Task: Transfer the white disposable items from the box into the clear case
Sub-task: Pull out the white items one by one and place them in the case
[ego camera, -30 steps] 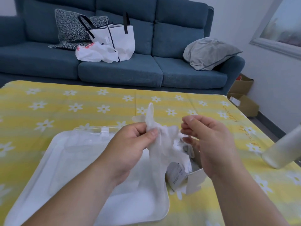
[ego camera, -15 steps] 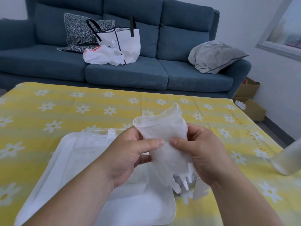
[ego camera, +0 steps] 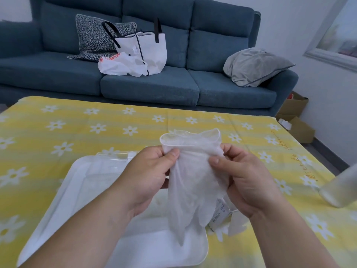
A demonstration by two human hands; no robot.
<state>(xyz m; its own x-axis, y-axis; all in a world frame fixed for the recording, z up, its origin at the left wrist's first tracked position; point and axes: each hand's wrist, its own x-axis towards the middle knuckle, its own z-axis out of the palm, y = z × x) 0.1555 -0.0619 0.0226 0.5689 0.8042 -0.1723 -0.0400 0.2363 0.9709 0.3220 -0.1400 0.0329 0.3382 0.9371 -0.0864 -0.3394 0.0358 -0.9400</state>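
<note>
now both hands point(ego camera: 152, 176) on glove point(ego camera: 193, 182)

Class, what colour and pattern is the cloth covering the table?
Yellow stripes with white daisies on the tablecloth, seen in the head view.

Open clear case point(ego camera: 63, 194) lies unobstructed below; box point(ego camera: 220, 215) crowds its right edge.

A glove point(ego camera: 193, 175) is held between left hand point(ego camera: 152, 176) and right hand point(ego camera: 245, 178), above the case point(ego camera: 58, 209) on the table point(ego camera: 77, 128); the box point(ego camera: 220, 217) lies right of the case.
</note>
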